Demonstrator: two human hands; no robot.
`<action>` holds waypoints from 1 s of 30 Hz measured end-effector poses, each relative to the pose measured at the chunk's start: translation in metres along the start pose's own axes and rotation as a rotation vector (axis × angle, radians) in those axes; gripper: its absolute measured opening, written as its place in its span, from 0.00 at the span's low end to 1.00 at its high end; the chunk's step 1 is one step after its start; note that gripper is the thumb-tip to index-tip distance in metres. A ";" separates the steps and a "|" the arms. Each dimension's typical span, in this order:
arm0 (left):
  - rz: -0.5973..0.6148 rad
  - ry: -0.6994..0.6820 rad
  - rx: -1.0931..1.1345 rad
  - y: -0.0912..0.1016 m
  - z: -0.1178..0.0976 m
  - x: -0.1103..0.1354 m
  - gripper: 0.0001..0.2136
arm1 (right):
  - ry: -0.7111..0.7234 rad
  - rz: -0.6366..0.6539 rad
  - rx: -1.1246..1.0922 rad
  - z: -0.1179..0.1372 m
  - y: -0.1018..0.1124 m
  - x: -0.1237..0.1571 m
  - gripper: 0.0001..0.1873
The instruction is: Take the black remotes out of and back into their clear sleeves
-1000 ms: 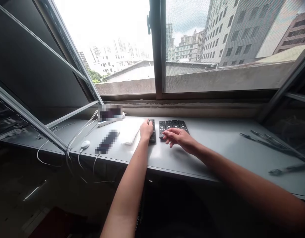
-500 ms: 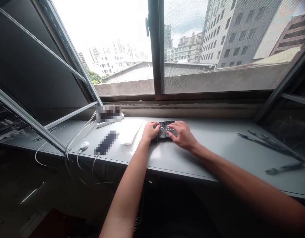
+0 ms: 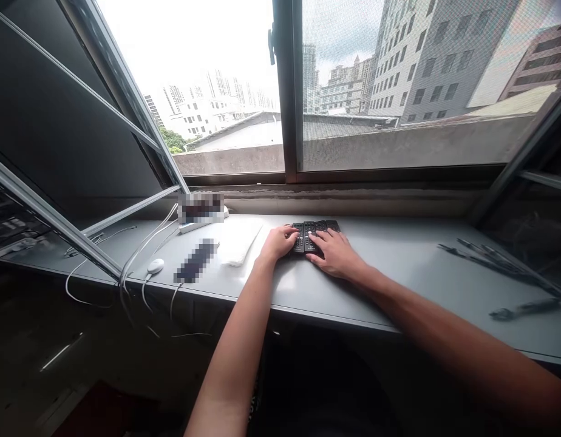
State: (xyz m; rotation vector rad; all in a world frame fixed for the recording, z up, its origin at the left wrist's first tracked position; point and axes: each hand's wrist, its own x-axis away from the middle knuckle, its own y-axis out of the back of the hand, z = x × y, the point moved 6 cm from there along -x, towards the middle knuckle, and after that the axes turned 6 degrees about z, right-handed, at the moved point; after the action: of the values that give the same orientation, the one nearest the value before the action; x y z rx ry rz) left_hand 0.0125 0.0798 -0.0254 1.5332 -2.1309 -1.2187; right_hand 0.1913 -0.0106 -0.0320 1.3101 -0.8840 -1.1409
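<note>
A row of several narrow black button panels (image 3: 311, 233) lies side by side on the grey table, their faces covered with small keys. I cannot tell whether they are separate or joined. At the row's left end, my left hand (image 3: 278, 241) is closed around the outer edge, thumb on the near face and some fingers hidden. My right hand (image 3: 336, 252) lies flat over the near right part of the row, fingers stretched forward across the keys and thumb along the front edge.
Left of my hands, a folded white cloth (image 3: 240, 244) lies on the grey table (image 3: 390, 243). Beyond it are a blurred-out dark device (image 3: 196, 261), a white round cable piece (image 3: 155, 266) and a white power strip (image 3: 203, 222). Black cables (image 3: 494, 261) lie at right; metal frames flank both sides.
My right hand has lowered and flattened onto the panels, its fingers drawn back slightly, so more of the row's right part shows. My left hand stays at the left end.
</note>
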 end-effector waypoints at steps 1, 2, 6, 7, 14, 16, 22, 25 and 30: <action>0.012 -0.002 -0.006 -0.001 -0.001 0.000 0.14 | 0.003 0.003 0.001 0.000 -0.001 0.000 0.40; 0.025 -0.003 -0.011 -0.002 -0.001 0.001 0.15 | 0.007 0.008 0.002 0.000 -0.002 0.000 0.40; 0.074 -0.026 -0.038 -0.005 -0.003 0.001 0.19 | 0.015 0.031 0.010 -0.002 -0.008 -0.001 0.42; 0.081 -0.032 -0.046 -0.006 -0.004 0.001 0.20 | 0.014 0.035 0.015 -0.002 -0.010 -0.001 0.42; 0.061 -0.081 -0.083 -0.008 -0.008 0.002 0.23 | 0.024 0.055 0.026 -0.003 -0.014 -0.002 0.43; 0.059 -0.082 -0.094 -0.009 -0.007 0.004 0.25 | 0.028 0.061 0.026 -0.002 -0.013 -0.002 0.43; 0.096 -0.073 -0.108 -0.015 -0.004 0.004 0.30 | 0.023 0.070 0.038 -0.003 -0.012 -0.003 0.43; 0.102 -0.065 -0.104 -0.015 -0.003 0.004 0.30 | 0.030 0.063 0.041 -0.003 -0.012 -0.004 0.43; 0.109 -0.068 -0.102 -0.015 -0.003 0.004 0.30 | 0.031 0.070 0.053 -0.002 -0.013 -0.003 0.43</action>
State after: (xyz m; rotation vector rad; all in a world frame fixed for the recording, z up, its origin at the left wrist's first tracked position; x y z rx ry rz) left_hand 0.0228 0.0732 -0.0353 1.3344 -2.1274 -1.3374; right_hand 0.1909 -0.0056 -0.0444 1.3268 -0.9359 -1.0459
